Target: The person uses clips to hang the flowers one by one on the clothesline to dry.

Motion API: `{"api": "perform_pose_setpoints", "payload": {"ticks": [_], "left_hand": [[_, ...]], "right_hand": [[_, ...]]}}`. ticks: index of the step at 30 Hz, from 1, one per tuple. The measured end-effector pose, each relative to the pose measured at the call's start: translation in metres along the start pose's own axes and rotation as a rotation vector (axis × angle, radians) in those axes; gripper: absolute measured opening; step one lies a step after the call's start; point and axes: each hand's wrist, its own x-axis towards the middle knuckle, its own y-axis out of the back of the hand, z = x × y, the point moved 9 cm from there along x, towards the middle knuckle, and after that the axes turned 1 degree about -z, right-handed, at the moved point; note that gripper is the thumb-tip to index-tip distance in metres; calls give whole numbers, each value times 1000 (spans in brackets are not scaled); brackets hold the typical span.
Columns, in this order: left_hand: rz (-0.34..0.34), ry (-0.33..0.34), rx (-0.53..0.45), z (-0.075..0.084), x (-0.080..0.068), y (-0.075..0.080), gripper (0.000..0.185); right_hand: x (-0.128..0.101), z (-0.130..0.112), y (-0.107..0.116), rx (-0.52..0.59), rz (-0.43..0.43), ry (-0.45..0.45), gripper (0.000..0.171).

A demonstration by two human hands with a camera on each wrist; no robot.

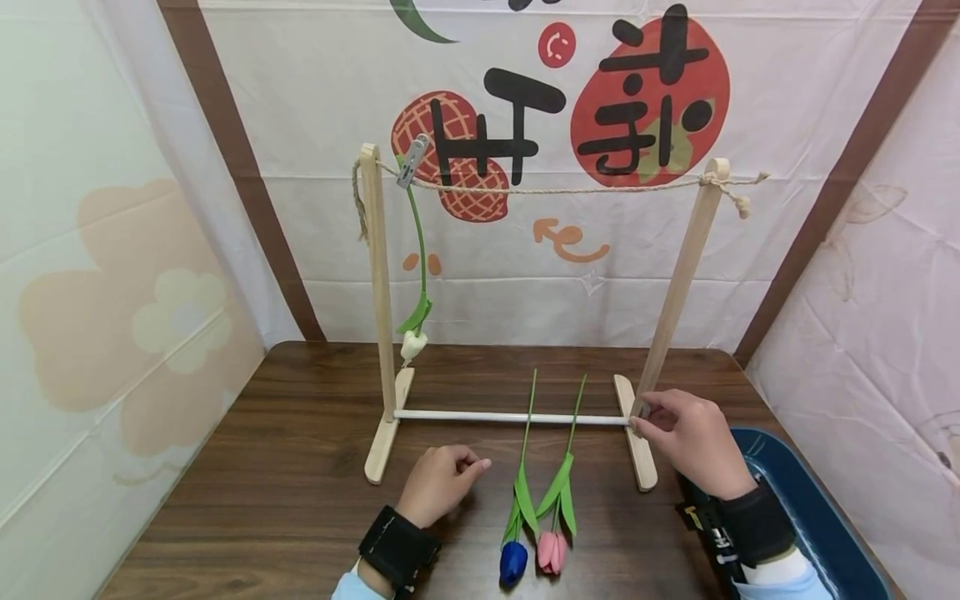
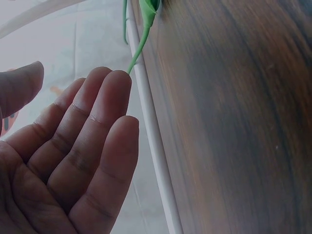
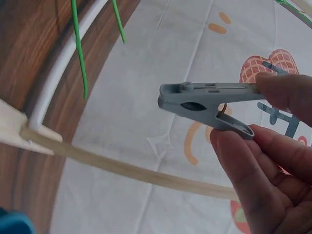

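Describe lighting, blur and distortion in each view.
Head: bright, the printed white fabric backdrop crisp; left wrist: dimmer, the left hand shaded, the dark-brown wooden tabletop soft; right wrist: the thin white rod, straight in the head view, looks bowed, probably by the lens; the grey plastic clothespin fairly sharp.

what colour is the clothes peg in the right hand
The clothes peg is grey, seen best in the right wrist view.

We've got bright, even light in head view; wrist views dimmer. Right-wrist distortion bows white rod point(image 3: 55, 75); left-wrist tabletop point(image 2: 234, 126) blurry.
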Motion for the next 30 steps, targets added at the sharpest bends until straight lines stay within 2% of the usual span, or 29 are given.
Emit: {"api": "perform_pose_setpoints", "payload": {"ticks": [9, 14, 30], "left_hand": [[-15, 20, 8, -1, 2, 0, 23], [-18, 19, 10, -2, 1, -1, 25], [-18, 14, 4, -2, 2, -4, 23]], "right_hand": [[-8, 11, -21, 150, 27, -58, 28], [-9, 15, -34, 199, 4, -74, 28], [-14, 23, -52, 241, -22, -175, 24]]}}
